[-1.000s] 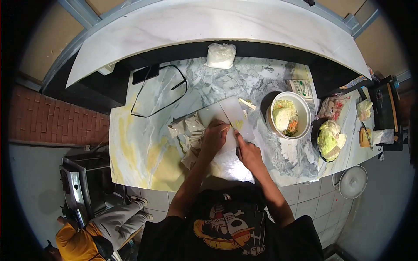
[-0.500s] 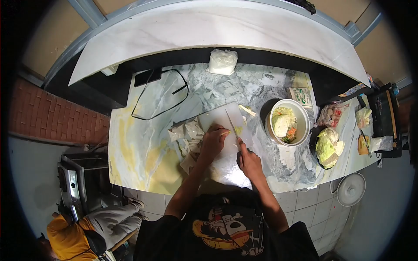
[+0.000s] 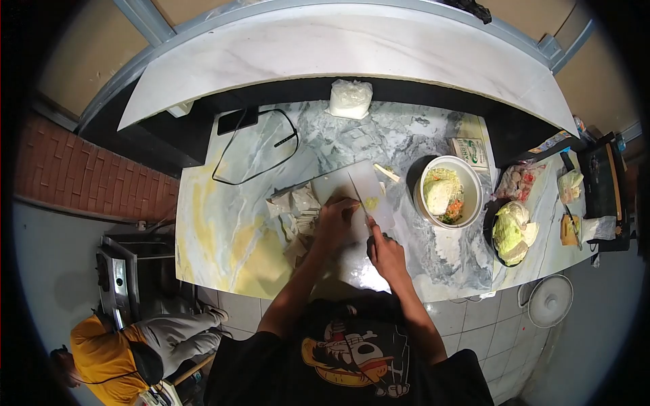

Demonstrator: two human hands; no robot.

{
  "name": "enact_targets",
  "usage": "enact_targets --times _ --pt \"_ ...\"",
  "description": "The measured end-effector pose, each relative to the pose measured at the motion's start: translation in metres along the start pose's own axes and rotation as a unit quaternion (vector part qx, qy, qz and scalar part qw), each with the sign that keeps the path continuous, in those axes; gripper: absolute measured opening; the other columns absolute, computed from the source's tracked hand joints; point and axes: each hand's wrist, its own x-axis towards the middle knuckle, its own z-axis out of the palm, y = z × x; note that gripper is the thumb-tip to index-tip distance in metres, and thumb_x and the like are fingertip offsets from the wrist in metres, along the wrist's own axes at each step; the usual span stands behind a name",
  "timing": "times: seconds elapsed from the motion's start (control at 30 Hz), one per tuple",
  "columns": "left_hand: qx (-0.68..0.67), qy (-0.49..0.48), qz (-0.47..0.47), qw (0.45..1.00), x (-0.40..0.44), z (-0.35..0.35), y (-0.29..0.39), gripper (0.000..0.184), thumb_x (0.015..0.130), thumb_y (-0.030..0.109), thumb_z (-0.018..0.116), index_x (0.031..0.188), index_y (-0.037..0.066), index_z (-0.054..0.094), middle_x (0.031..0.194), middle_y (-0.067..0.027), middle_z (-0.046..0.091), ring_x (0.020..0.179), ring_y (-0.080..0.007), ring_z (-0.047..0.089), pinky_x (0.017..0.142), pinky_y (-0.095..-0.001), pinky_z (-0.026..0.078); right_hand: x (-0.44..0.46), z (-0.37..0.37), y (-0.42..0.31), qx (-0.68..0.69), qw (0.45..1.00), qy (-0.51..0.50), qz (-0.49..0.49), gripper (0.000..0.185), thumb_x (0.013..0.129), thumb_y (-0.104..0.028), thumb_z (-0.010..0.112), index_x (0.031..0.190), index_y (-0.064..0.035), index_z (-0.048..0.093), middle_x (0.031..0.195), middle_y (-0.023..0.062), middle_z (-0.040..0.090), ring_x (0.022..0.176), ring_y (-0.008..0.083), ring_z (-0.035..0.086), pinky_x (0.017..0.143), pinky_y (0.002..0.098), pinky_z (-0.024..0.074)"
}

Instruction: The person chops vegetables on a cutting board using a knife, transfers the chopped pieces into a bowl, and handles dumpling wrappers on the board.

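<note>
My right hand [image 3: 386,254] grips a knife [image 3: 355,188] by its handle, with the blade pointing away from me over a white cutting board [image 3: 366,176]. Close to the blade's left side, my left hand [image 3: 335,218] is closed, fingertips curled around a small piece I cannot make out. Pale yellow-green chopped bits [image 3: 371,202] lie on the board just right of the blade. A pale strip of vegetable [image 3: 386,173] rests by the board's upper right edge. Crumpled light wrapping [image 3: 305,198] lies left of my left hand, partly over the board.
Right of the board stands a white pot [image 3: 478,203] holding cabbage and shredded vegetables. Beyond it are a dark bowl with cabbage [image 3: 512,233], a carton [image 3: 471,153] and a red-white bag [image 3: 520,181]. A white bag [image 3: 351,99], phone [image 3: 237,122] and black strap [image 3: 217,162] lie behind. A person [image 3: 112,352] sits lower left.
The whole view has shifted slightly, so the counter appears a little farther right. Both hands stay in nearly the same place, the knife still between them. The seated person's upper body has shifted.
</note>
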Motion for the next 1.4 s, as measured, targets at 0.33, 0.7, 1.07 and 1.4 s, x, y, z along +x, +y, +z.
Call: enact_targets --times 0.33,0.7,1.07,1.4 --pt "0.014 -0.023 -0.023 0.999 0.000 -0.001 0.000 0.015 0.081 0.003 0.067 0.095 0.006 0.072 0.094 -0.0135 0.069 0.087 -0.0336 0.065 0.077 -0.0413 0.052 -0.002 0.008 -0.001 -0.027 0.999 0.019 -0.002 0.060 0.089 -0.014 0.055 0.145 -0.0175 0.034 0.072 0.0230 0.064 0.066 0.0430 0.063 0.062 0.0530 0.0504" --pt "0.066 -0.021 0.030 0.997 0.001 0.010 -0.020 0.012 0.081 0.006 0.066 0.092 0.006 0.072 0.093 -0.0111 0.068 0.090 -0.0330 0.063 0.081 -0.0418 0.051 0.004 -0.004 -0.003 0.006 1.000 -0.022 0.018 0.062 0.089 -0.011 0.055 0.147 -0.0180 0.035 0.078 0.0252 0.064 0.072 0.0440 0.064 0.067 0.0530 0.0514" --pt "0.026 0.010 0.059 0.998 0.001 0.009 -0.018 0.013 0.077 0.003 0.066 0.089 0.005 0.071 0.090 -0.0119 0.065 0.087 -0.0328 0.062 0.077 -0.0424 0.050 0.017 0.000 -0.004 -0.003 0.999 -0.036 0.028 0.061 0.089 -0.015 0.055 0.146 -0.0221 0.032 0.072 0.0260 0.063 0.068 0.0472 0.062 0.067 0.0554 0.0505" --pt "0.001 0.007 0.040 0.999 0.001 0.003 -0.010 0.013 0.078 0.003 0.068 0.090 0.002 0.070 0.089 -0.0119 0.063 0.085 -0.0319 0.062 0.075 -0.0408 0.050 0.006 -0.006 -0.007 0.012 0.999 -0.030 0.029 0.059 0.088 -0.010 0.055 0.143 -0.0179 0.034 0.075 0.0264 0.063 0.071 0.0467 0.062 0.066 0.0554 0.0486"
